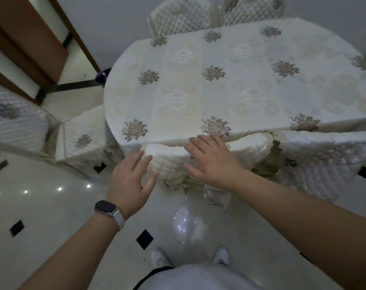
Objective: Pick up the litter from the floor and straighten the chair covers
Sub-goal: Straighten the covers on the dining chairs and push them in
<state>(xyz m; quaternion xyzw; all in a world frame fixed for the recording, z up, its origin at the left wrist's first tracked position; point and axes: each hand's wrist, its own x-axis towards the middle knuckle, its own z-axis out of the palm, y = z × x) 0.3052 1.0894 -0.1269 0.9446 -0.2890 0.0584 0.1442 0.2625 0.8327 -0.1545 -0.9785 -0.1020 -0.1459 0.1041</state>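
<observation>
Our left hand (129,181) and right hand (211,162), both spread wide, press flat on the quilted chair cover (169,160) at the worktop's (240,80) near edge.

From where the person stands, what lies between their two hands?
In the head view, the quilted chair cover spans the gap between the left hand and the right hand; both open hands rest on it.

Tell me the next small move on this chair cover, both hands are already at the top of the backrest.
Probably close both hands on the quilted chair cover and tug it down evenly. The left hand sits open at its left corner, the right hand lies flat on top, so neither grips yet. The frill below looks bunched and crumpled, suggesting the cover is not seated straight.
</observation>
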